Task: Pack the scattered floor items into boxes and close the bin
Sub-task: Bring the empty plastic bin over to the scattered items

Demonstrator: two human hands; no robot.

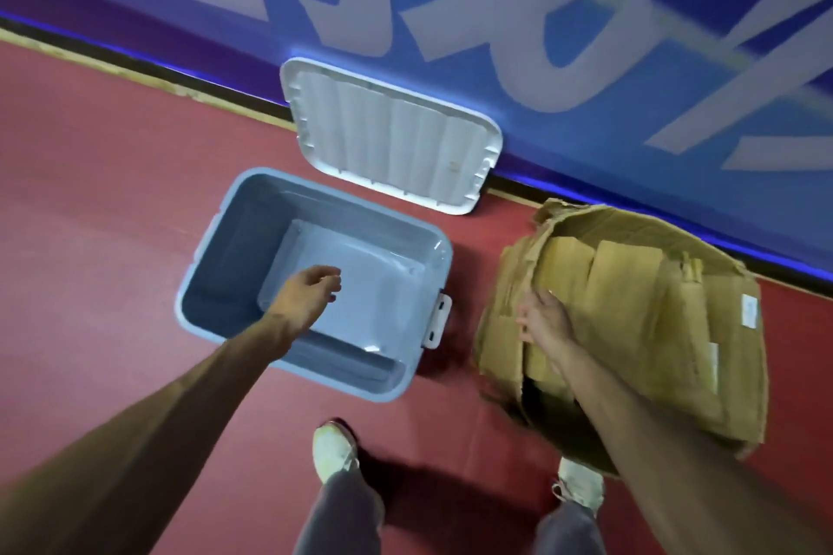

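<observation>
- Left hand (311, 289) hovered over the open blue plastic bin (216, 270), fingers loosely curled, empty.
- Right hand (544, 319) touched the crumpled brown cardboard box (653, 311); its fingers' grip was unclear.
- White ribbed lid (396, 140) stood behind the bin.

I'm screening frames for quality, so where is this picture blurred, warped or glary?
Head view throughout: motion blur smears the wall and its white lettering, worst at upper right; the wide lens bows the wall base and the cardboard box; the bin and lid look fairly sharp, with a mild sheen on the bin's floor.
</observation>
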